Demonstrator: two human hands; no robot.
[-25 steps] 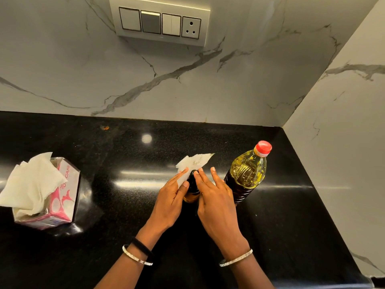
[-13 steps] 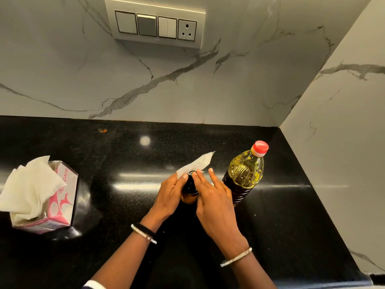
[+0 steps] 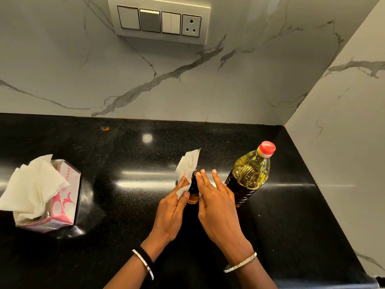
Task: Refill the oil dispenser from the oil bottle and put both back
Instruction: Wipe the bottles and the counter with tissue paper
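Fingers (image 3: 205, 184) on one tissue (image 3: 188, 161), one dispenser (image 3: 193, 188), beside one bottle (image 3: 248, 176)

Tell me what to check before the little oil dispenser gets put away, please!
1. Red cap on the oil bottle: ok, it is on.
2. Oil bottle standing on the counter: ok.
3. Dispenser steadied: ok, the right hand touches it with straight fingers.
4. Tissue ready for wiping: ok, the left hand pinches it against the dispenser.
5. Dispenser's top closed: cannot tell, the hands and tissue hide much of it.
6. Dispenser wiped dry: cannot tell.
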